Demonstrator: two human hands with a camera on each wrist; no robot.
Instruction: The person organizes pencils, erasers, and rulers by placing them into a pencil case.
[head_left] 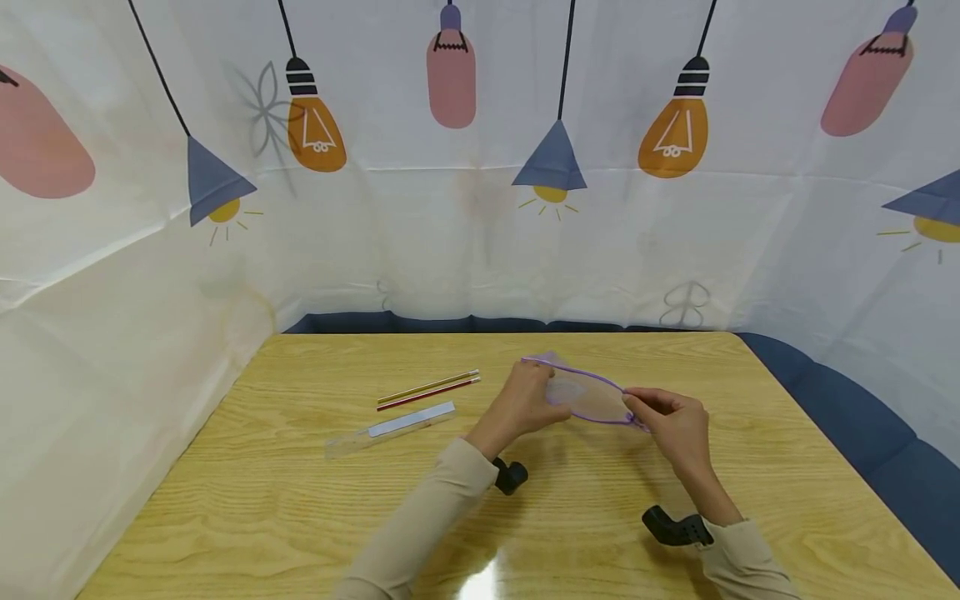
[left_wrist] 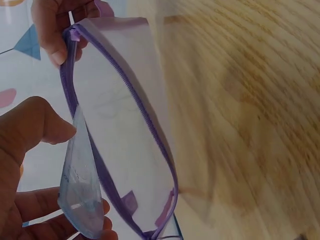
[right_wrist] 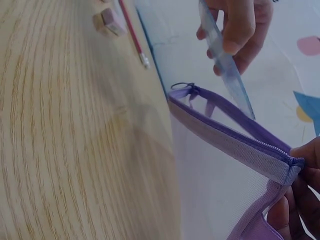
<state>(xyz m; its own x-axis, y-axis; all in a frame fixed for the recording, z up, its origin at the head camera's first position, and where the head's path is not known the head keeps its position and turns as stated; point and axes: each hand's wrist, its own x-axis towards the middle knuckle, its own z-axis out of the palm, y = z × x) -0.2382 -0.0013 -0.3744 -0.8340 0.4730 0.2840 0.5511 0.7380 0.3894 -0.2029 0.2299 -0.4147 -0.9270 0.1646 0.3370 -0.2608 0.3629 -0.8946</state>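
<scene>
Wooden table [head_left: 262, 517] stretches under both hands. Between them is a mesh pouch [right_wrist: 215, 175] with a purple zip, its mouth gaping; the right hand [head_left: 678, 425] pinches one end of it. Left of the left hand [head_left: 521, 398] lies a clear ruler [head_left: 411, 419], with two pencils [head_left: 429, 390] just beyond. That left hand grips a clear plastic piece [left_wrist: 82, 180], tip at the pouch's mouth.

Room to pass runs along the bench's [head_left: 840, 500] right edge and by its near-left corner. Forearms [head_left: 427, 521] over the near edge bar low crossing. Pencils [head_left: 429, 394] and a ruler [head_left: 411, 420] obstruct the left-centre. The pouch's [left_wrist: 115, 100] mouth gapes; left fingers [left_wrist: 42, 201] with a clear piece [left_wrist: 82, 185] crowd one lip.
</scene>
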